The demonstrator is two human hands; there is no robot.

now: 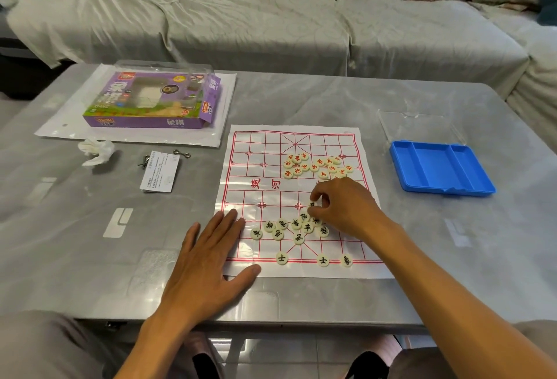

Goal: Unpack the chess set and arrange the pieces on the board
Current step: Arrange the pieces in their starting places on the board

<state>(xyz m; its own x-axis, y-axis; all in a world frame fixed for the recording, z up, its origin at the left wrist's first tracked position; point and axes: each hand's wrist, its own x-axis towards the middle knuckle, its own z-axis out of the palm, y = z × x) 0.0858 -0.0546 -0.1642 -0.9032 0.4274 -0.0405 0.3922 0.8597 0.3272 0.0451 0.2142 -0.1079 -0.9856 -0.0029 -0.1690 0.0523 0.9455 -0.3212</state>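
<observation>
1. Reaching into the black-lettered pile (pixel 297 228), the right hand (pixel 340 207) has its grip curled over a piece at the pile's upper edge; it looks like a pinch between thumb and forefinger, but the piece is mostly hidden, so a firm hold cannot be confirmed. A loose pinch could drop the disc back into the cluster.
2. The left hand (pixel 208 261) lies flat with fingers straight, gripping nothing, pressing the near-left corner of the paper board (pixel 272 143) onto the desk (pixel 331 101). If it lifts, the thin sheet could slide or curl — every piece on it would shift.
3. Three black pieces (pixel 323 260) already sit on the nearest line. The right forearm passes close beside them, so a careless sweep could knock them off their points.
4. The black pile is tightly packed, discs touching; dragging one out could scatter its neighbours across the grid.
5. The red-lettered pile (pixel 316 165) lies on the far half, just beyond the right hand — knuckles could nudge it on the way up.
6. Creases in the sheet may leave small discs sitting askew.
7. The blue tray (pixel 440 167) and purple box (pixel 150 101) stand well apart, out of harm's way.
</observation>
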